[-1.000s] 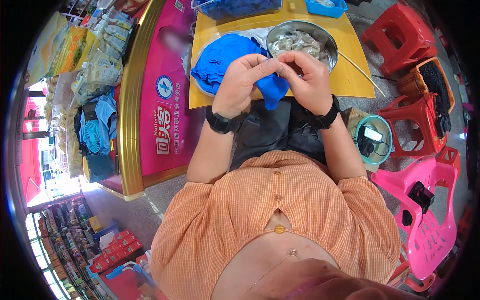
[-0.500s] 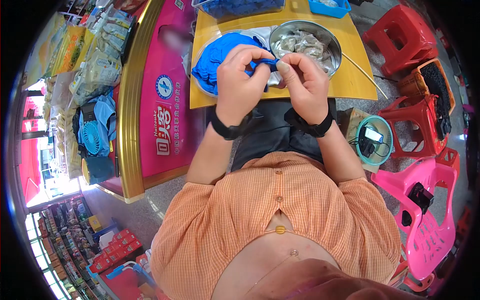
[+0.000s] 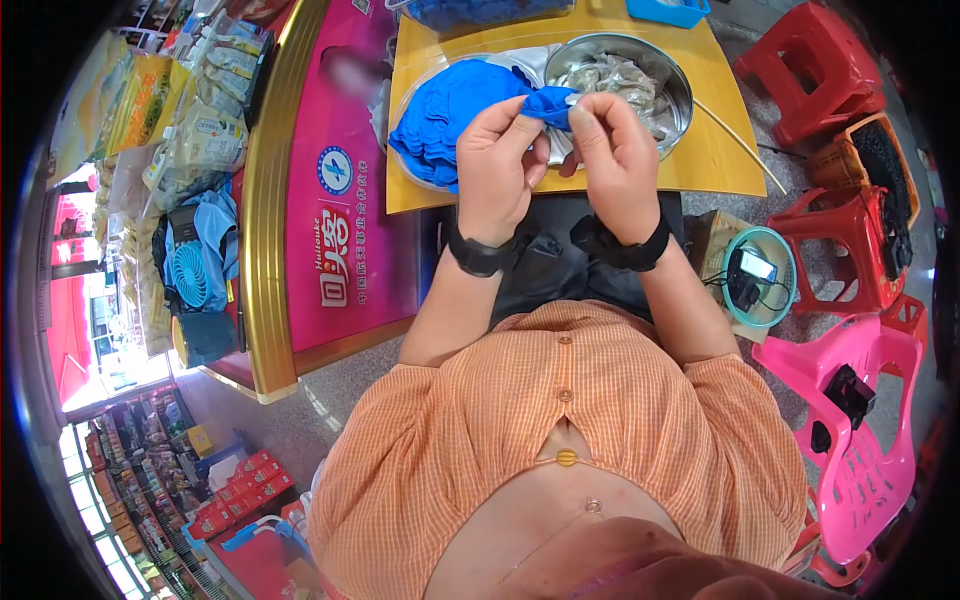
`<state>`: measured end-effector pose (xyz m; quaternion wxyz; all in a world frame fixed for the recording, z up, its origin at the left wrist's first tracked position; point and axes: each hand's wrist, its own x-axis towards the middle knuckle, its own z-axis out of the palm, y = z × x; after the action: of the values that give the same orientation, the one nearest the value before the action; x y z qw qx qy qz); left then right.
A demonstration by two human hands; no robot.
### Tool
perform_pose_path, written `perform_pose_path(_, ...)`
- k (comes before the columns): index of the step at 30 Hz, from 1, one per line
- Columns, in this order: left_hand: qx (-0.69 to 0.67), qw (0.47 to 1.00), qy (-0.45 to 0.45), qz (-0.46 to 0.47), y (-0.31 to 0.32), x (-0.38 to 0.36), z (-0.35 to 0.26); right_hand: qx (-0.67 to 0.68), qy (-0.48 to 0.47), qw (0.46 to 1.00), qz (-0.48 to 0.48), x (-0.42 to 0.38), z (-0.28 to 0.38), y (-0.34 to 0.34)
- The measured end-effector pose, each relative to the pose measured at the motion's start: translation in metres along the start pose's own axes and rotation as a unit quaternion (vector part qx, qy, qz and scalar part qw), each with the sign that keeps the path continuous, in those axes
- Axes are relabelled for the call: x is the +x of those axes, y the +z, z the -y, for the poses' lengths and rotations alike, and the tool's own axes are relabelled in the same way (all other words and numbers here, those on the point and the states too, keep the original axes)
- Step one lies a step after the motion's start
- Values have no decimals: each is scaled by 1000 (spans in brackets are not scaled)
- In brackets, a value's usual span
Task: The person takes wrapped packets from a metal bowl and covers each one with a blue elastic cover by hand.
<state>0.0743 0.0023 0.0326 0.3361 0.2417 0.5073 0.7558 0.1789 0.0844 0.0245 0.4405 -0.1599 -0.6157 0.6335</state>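
Observation:
A small piece of blue fabric (image 3: 549, 106) is stretched between my two hands over the table's near edge. My left hand (image 3: 495, 170) pinches its left end between thumb and fingers. At its right end, my right hand (image 3: 620, 165) grips it the same way, thumb on top. Just beyond my left hand a pile of blue fabric pieces (image 3: 455, 112) lies heaped on a pale round tray (image 3: 398, 112). Behind my right hand stands a round metal bowl (image 3: 686, 95) holding crumpled, translucent greyish material (image 3: 622, 78).
The yellow wooden table (image 3: 725, 160) also carries a clear bin of blue pieces (image 3: 480, 14), a blue basket (image 3: 668, 12) and a thin stick (image 3: 740, 145). A pink counter (image 3: 370, 230) flanks the left. Red stools (image 3: 810, 70), a teal basket (image 3: 758, 275) and a pink chair (image 3: 865, 470) stand right.
The blue fabric, bunched narrow between my fingers before, is now spread wider and shows more surface. My left hand has shifted right and slightly down; the view has shifted slightly.

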Motion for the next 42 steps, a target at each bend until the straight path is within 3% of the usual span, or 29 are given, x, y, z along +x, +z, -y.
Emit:
perform_pose_path(2, -132, 988, -49, 71, -1, -2, -5, 8, 7, 1000, -15, 4, -1, -5)
perform_pose_path(7, -195, 971, -96, 95, 3, -4, -4, 32, 46, 998, -23, 10, -4, -10)
perform_pose_path(9, -315, 903, -182, 227, 3, -2, 1, 32, 35, 999, -4, 11, -9, -11)
perform_pose_path(10, -314, 904, -182, 227, 0, 4, 2, 33, 35, 999, -4, 11, -8, -10)
perform_pose_path(12, -328, 850, -171, 376, -5, 19, -1, 73, 24, 997, 26, 10, -2, -11)
perform_pose_path(14, -331, 860, -171, 348, -4, 18, -7, 116, 53, 991, 39, 14, 0, -17)
perform_pose_path(15, -253, 914, -122, 294, -5, 19, -8, 158, 81, 983, 52, 16, 1, -19)
perform_pose_path(16, -172, 954, -71, 236, -4, 21, -10, 159, 78, 983, 50, 18, 2, -21)
perform_pose_path(18, -155, 960, -83, 218, 2, 17, -16, 158, 22, 985, 68, 19, 3, -24)
perform_pose_path(20, -53, 994, -69, 66, 17, 9, -19, 109, -13, 993, 47, 19, 3, -24)
perform_pose_path(21, -79, 982, -139, 101, 8, 12, -20, 59, -50, 997, 25, 19, 2, -24)
perform_pose_path(25, -83, 981, -132, 112, 1, 14, -15, 60, -58, 995, 46, 22, 2, -33)
perform_pose_path(27, -43, 996, -40, 65, 0, 15, -15, -23, -147, 988, 40, 38, -3, -53)
perform_pose_path(29, 26, 999, -4, 38, -3, 14, -17, -112, -91, 989, -33, 54, -6, -95)
perform_pose_path(30, 103, 994, 34, 6, -5, 13, -20, -196, -93, 972, -94, 62, -16, -120)
perform_pose_path(31, 110, 994, 25, -4, -5, 11, -22, -408, -97, 899, -122, 69, -27, -152)
perform_pose_path(33, 101, 994, 29, 12, -12, 12, -19, -601, -30, 794, -90, 68, -58, -208)
perform_pose_path(34, 93, 995, 28, 30, -14, 11, -17, -636, 106, 760, -86, 66, -64, -221)
perform_pose_path(35, 98, 994, 23, 35, -13, 10, -19, -658, 166, 729, -88, 58, -60, -220)
perform_pose_path(39, 114, 992, 49, 29, -10, 8, -17, -667, 233, 704, -70, 59, -52, -215)
perform_pose_path(40, 120, 991, 46, 28, -10, 8, -19, -665, 231, 707, -70, 60, -55, -220)
perform_pose_path(42, 128, 990, 49, 23, -11, 9, -24, -533, 146, 827, -105, 65, -64, -234)
